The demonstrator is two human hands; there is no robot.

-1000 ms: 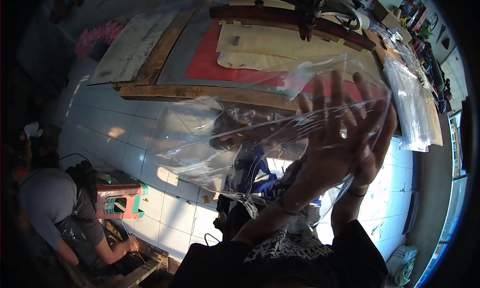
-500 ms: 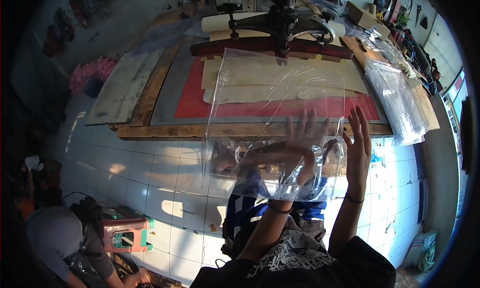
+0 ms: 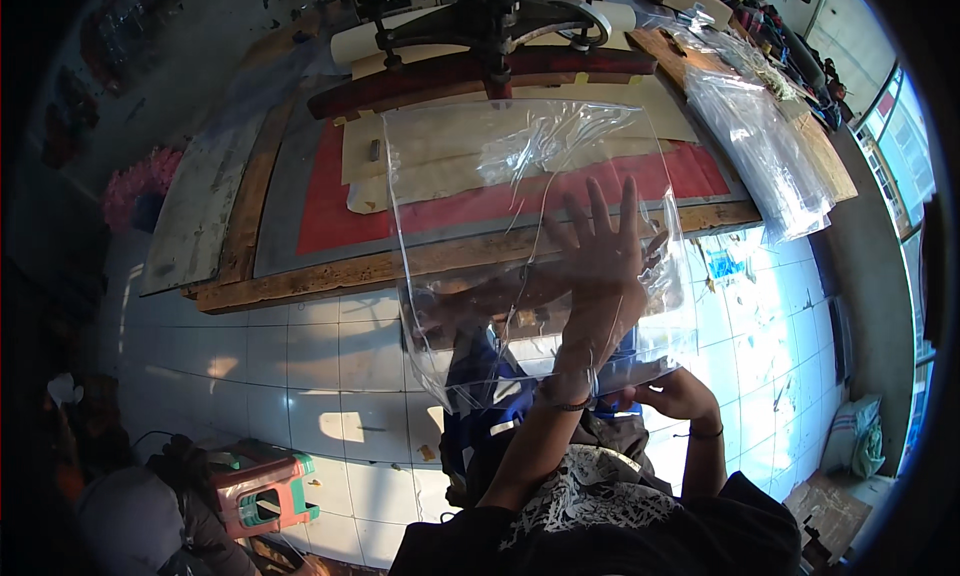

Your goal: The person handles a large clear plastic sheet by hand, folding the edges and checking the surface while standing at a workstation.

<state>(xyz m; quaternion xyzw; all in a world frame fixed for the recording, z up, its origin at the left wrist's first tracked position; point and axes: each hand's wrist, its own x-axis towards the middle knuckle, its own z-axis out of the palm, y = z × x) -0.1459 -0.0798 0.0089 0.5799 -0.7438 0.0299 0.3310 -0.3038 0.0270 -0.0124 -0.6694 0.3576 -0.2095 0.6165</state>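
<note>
A large clear plastic sheet (image 3: 460, 266) spreads in front of me, creased and shiny; whether it is one layer or a sleeve I cannot tell. Through the plastic I see my left hand (image 3: 605, 241), palm and fingers spread wide, with its forearm crossing the sheet's near edge. My right hand (image 3: 682, 393) is at the near right corner of the sheet, fingers bent and pinched on its edge. Beyond lies the work table, with a red sheet (image 3: 320, 201) and tan paper (image 3: 365, 161) under the dark red bar (image 3: 400, 84) of a black metal frame.
A stack of clear plastic (image 3: 765, 156) lies on the table's right side. The wooden table edge (image 3: 300, 288) runs across before me. At the lower left, another person (image 3: 130, 526) is beside a red and green stool (image 3: 265, 491). A sack (image 3: 855, 436) stands at right.
My right hand has come down from beside the sheet's right edge to its near corner and closed there. The plastic has shifted slightly left and wrinkled; my left hand stays spread behind it, slightly higher.
</note>
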